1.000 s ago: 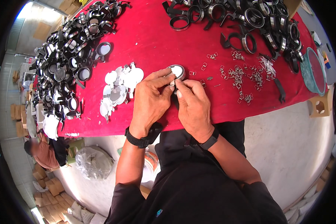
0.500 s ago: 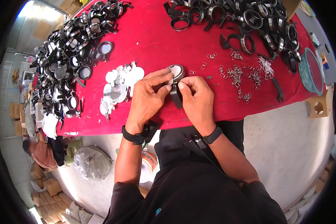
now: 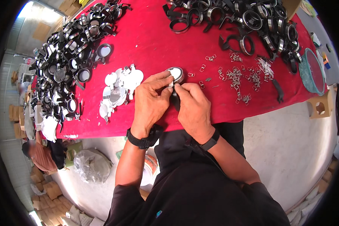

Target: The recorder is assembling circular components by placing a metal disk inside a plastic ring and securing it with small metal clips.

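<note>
A round black ring part (image 3: pixel 179 74) with a metal band, a white disc inside and a black handle lies near the middle of the red table. My left hand (image 3: pixel 151 103) is closed on its left side, fingers over the disc's edge and thumb near the handle joint. A small shiny metal piece shows between the thumbs. My right hand (image 3: pixel 196 113) is closed in a pinch beside the joint; its fingertips hide what they hold. Small wire clips (image 3: pixel 202 84) lie just past the right hand. White and silver discs (image 3: pixel 116 90) are heaped left of my left hand.
Piles of black ring parts cover the table's far left (image 3: pixel 60 71) and far right (image 3: pixel 252 20). More wire clips (image 3: pixel 235 77), thin pins (image 3: pixel 265 68) and a loose black handle (image 3: pixel 278 91) lie to the right, near a green mesh basket (image 3: pixel 309 71). A person (image 3: pixel 43 156) sits at lower left.
My right hand has drawn down a little, its fingers now bunched tighter at the joint and covering more of the handle. The left hand keeps its hold. A wire clip past my right hand is now uncovered.
</note>
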Demonstrator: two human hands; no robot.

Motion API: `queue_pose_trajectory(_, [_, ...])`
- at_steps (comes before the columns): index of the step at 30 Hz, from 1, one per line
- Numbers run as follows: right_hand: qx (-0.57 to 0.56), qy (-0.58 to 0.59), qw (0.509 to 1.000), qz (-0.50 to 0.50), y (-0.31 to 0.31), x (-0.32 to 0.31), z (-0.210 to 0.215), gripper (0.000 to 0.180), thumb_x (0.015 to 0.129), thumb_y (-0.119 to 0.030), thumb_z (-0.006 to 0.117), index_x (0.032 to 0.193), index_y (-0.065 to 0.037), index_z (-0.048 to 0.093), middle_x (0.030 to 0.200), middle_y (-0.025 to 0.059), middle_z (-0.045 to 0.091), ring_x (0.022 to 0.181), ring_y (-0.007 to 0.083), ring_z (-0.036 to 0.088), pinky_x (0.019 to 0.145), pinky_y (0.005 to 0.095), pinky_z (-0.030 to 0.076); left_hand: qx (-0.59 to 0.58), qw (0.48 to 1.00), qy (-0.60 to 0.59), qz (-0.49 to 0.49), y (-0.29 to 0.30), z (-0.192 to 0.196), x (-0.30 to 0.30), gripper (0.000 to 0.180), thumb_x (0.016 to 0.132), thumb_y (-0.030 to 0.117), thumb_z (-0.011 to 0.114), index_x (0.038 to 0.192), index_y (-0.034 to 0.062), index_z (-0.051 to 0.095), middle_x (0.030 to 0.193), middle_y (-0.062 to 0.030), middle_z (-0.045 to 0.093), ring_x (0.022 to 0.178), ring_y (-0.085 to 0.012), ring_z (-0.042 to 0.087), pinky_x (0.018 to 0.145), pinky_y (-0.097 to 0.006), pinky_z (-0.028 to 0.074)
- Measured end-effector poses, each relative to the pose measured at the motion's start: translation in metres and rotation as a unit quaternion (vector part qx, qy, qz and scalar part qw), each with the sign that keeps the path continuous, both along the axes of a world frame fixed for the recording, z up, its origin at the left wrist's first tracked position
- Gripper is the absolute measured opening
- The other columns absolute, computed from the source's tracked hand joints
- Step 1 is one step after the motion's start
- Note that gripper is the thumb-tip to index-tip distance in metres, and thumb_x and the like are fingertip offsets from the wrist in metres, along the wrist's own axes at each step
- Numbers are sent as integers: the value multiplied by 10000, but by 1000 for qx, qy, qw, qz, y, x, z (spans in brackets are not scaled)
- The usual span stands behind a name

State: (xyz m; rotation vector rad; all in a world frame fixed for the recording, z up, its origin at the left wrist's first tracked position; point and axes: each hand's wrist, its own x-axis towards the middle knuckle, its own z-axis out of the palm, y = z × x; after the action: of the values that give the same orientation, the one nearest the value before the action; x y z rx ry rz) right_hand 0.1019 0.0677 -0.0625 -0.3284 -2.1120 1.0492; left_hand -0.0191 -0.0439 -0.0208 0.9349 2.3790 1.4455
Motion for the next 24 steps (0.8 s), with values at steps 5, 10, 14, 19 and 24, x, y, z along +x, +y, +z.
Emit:
queue_pose_trajectory(5, [18, -32, 999, -8, 0, 4, 10, 402, 960, 12, 691, 1359, 6, 733, 1227, 157, 699, 1072, 383, 751, 873, 487, 639, -19, 1000, -7, -3, 2, 1, -1, 314, 958, -48, 762, 1264, -57, 832, 1410, -218, 792, 1239, -312, 793, 1055, -382, 625])
queue_pose_trajectory(10, [71, -32, 994, -76, 63, 45, 29, 317, 977, -10, 731, 1294, -13, 741, 1221, 174, 733, 1119, 388, 737, 946, 493, 623, -20, 998, -54, -19, -1, 6, -3, 384, 980, -84, 734, 1359, -58, 794, 1465, -224, 761, 1323, -309, 754, 1155, -382, 575])
queue_pose_trajectory(14, [147, -84, 956, -239, 170, 113, 52, 375, 902, -62, 851, 1266, -52, 760, 1180, 172, 767, 1115, 396, 746, 937, 491, 609, -10, 997, -57, -54, -4, 13, -2, 432, 952, -54, 794, 1384, -50, 781, 1503, -227, 739, 1374, -339, 728, 1183, -407, 561])
queue_pose_trajectory(19, [299, -290, 882, -221, 229, 177, 46, 487, 818, -107, 902, 1283, -38, 775, 1092, 183, 734, 1068, 430, 673, 943, 531, 546, -87, 991, 37, -94, -11, 20, 2, 734, 758, -32, 963, 1453, -10, 728, 1587, -201, 682, 1481, -348, 650, 1252, -430, 505])
queue_pose_trajectory(24, [205, -232, 915, -260, 225, 171, 26, 339, 926, -6, 792, 1264, -37, 787, 1098, 188, 754, 1058, 411, 720, 942, 515, 573, -86, 991, 78, -61, -6, 10, 9, 713, 758, 92, 1004, 1409, 45, 716, 1636, -233, 613, 1428, -431, 658, 1210, -474, 529])
